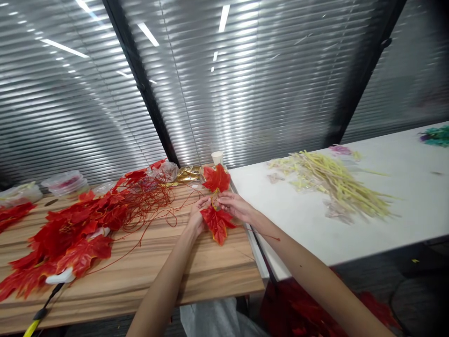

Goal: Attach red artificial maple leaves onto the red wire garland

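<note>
Head view, only one we had. Landmark: the paper cup (217, 157).

We had the far red leaf (217, 179) just on our side of the cup, and the near red leaf (219, 226) further toward us, roughly in line with it. The stems (214, 201) met between the two, above the wooden table (213, 276). So the long axis ran from the cup back at us, and we worked across it.

Left hand (199, 215) came in from cup-left, right hand (236, 206) from cup-right, about level along that axis. Neither was clearly nearer; both reached the join. Both looked pinched on the stems, thumb to fingers, tips nearly meeting. Which strand each held, we couldn't tell, too fine.

Red cord tangle (150, 201) lay cup-left, near side, with strands running toward our left hand. Red leaf pile (75, 224) sat further cup-left, well apart from us. A cord end (271, 237) showed cup-right, by our right forearm. Yellow strips (336, 178) lay further cup-right on the white table (298, 234), away from both hands.
</note>
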The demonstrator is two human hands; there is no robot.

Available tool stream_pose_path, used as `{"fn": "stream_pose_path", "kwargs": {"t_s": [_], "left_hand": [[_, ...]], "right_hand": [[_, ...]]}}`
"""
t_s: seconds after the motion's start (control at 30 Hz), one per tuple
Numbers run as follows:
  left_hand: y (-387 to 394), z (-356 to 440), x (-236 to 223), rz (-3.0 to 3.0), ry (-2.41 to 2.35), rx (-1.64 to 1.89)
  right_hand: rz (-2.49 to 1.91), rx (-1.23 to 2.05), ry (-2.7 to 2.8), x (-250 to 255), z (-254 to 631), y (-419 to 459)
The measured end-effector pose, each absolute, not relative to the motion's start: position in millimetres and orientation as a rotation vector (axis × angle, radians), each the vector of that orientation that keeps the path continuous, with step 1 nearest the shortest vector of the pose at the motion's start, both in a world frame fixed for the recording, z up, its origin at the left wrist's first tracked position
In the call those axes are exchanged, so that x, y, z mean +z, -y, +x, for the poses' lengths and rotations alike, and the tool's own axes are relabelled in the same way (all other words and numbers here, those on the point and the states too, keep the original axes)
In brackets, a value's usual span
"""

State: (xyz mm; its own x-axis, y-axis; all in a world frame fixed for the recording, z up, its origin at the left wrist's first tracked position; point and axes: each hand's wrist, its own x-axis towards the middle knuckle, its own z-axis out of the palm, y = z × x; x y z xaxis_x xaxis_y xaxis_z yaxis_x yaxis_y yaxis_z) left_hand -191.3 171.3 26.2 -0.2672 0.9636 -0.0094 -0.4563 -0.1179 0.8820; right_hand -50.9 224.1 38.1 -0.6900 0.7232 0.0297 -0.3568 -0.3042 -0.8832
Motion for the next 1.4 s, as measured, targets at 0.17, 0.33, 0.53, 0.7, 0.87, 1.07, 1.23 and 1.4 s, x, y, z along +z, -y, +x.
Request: {"fn": "stream_pose_path", "kwargs": {"t_s": [0.17,0.33,0.53,0.7,0.87,1.07,1.23,1.4], "left_hand": [[-172.5,-191.8,22.0,0.753,-0.990,1.600],[-172.4,-190.7,22.0,0.768,-0.994,1.574],[-171.0,-188.6,24.5,0.771,-0.979,1.579],[-171.3,-189.7,22.8,0.767,-0.991,1.581],[-172.1,-190.7,21.2,0.769,-0.979,1.583],[-171.1,-190.1,22.5,0.768,-0.964,1.590],[-169.3,-188.8,25.4,0.771,-0.972,1.572],[-169.3,-188.6,25.8,0.780,-0.987,1.564]], "right_hand": [[-0.431,2.070,1.253,36.8,-51.1,-225.6],[-0.425,2.120,1.216,36.8,-51.3,-225.8],[-0.387,2.125,1.216,36.2,-51.2,-225.8],[-0.378,2.132,1.205,36.2,-51.9,-225.5],[-0.371,2.140,1.195,38.0,-51.7,-225.0],[-0.335,2.145,1.213,37.9,-51.5,-225.0],[-0.336,2.149,1.207,34.2,-51.8,-227.9],[-0.362,2.108,1.232,34.9,-51.7,-227.0]]}}
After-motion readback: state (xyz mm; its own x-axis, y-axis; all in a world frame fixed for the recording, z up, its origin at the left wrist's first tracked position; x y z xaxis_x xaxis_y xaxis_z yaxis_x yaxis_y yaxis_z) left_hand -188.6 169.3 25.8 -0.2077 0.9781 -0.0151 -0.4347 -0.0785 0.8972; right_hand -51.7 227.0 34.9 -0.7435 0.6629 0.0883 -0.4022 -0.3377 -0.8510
